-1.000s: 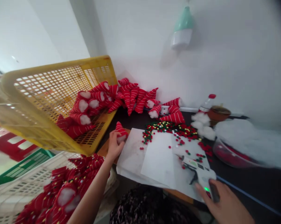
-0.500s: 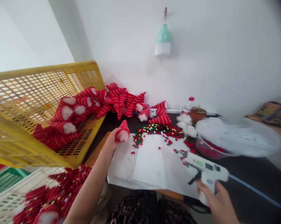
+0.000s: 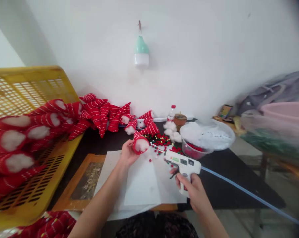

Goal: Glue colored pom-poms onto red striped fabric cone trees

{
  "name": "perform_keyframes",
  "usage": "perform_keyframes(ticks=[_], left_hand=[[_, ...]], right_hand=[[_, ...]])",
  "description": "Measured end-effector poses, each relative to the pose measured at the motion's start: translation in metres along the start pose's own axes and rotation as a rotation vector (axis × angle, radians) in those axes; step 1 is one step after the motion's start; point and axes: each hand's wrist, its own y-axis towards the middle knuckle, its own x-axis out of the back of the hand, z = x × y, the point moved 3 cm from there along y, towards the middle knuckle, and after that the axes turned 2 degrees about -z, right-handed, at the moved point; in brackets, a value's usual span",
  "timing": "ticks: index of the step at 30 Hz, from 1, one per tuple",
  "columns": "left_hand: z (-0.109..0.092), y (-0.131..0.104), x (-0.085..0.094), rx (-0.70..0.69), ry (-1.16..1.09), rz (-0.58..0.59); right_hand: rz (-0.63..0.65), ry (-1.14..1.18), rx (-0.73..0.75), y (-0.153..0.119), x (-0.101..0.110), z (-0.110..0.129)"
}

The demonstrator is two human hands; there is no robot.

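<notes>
My left hand [image 3: 129, 153] grips a red striped stuffed cone [image 3: 141, 145], its white stuffing facing me. In my right hand [image 3: 189, 185] is a white hot glue gun [image 3: 183, 162], held by its handle, with the nozzle pointing left close to the cone. From the gun's rear a pale blue glue stick [image 3: 238, 188] runs out to the right. White paper [image 3: 142, 188] lies beneath both hands. Behind the cone spreads a pile of small red, green and yellow pompoms [image 3: 161, 138]. I cannot tell whether nozzle and cone touch.
A yellow crate [image 3: 57, 175] tilts at left, holding stuffed red cones [image 3: 13, 140]; more cones [image 3: 102, 115] lie along the wall. Right of the pompoms stand cotton balls [image 3: 173, 132], a bottle [image 3: 171, 112], a brown pot [image 3: 180, 120] and a clear tub [image 3: 194, 148]. A wooden-framed board [image 3: 87, 178] lies left.
The view has turned right. My left hand has brought the cone over the paper towards the middle, and the glue gun's nozzle is now much nearer to it.
</notes>
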Motion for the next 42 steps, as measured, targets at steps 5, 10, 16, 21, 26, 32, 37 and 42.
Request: perform_keyframes(ticks=[5,10,16,21,26,32,37,42], left_hand=[[0.008,-0.003,0.006,0.038,0.050,0.108],[0.012,-0.008,0.005,0.105,0.114,0.214],[0.016,-0.012,0.003,0.009,0.183,0.120],[0.018,-0.014,0.000,0.015,0.234,0.189],[0.018,-0.012,0.003,0.028,0.242,0.179],[0.020,-0.012,0.001,0.045,0.307,0.168],[0.021,-0.010,0.002,-0.030,0.441,0.143],[0.022,-0.012,0.001,-0.093,0.534,0.118]], right_hand=[[0.080,-0.115,0.032,0.012,-0.014,0.008],[0.114,-0.329,0.162,0.020,-0.027,0.015],[0.126,-0.410,0.269,0.024,-0.032,0.023],[0.122,-0.441,0.275,0.023,-0.032,0.029],[0.118,-0.489,0.312,0.020,-0.035,0.029],[0.116,-0.500,0.313,0.017,-0.034,0.029],[0.139,-0.549,0.325,0.016,-0.032,0.034],[0.157,-0.597,0.344,0.013,-0.033,0.036]])
